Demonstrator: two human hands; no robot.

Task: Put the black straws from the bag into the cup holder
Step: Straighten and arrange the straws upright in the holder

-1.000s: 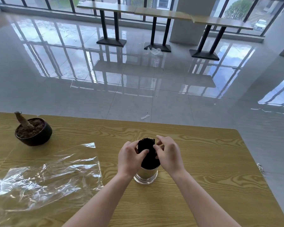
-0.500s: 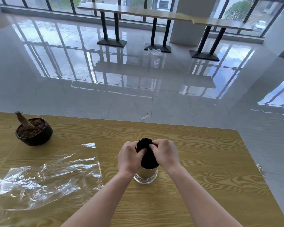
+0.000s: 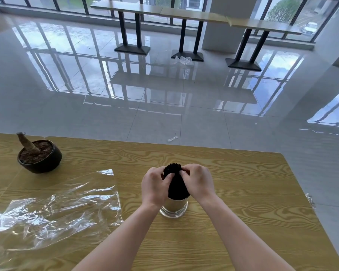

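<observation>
Head view, looking down: low in the centre of the frame stands a shiny cylindrical metal cup holder (image 3: pixel 173 207) on the wood-grain bench (image 3: pixel 243 192), and the bundle of thin black straws (image 3: pixel 175 184) is already upright inside it, the tops fanning out just above the fingers. The left hand (image 3: pixel 155 187) cups the bundle from its side and the right hand (image 3: pixel 199 183) from the other, both closed around the upper part of the straws, fingertips pinching near the top. At lower left the clear crinkled plastic bag (image 3: pixel 57 212) lies flat and looks empty, well apart from the holder. A small black round pot with soil and a stub of stem (image 3: pixel 39 156) sits at the left edge, further back.

By my reckoning the transfer itself is done, and this is the tidying step: gathering and settling the straws so they seat evenly. Next would call for a gentle release, both hands easing off together so nothing tips or springs out.
</observation>
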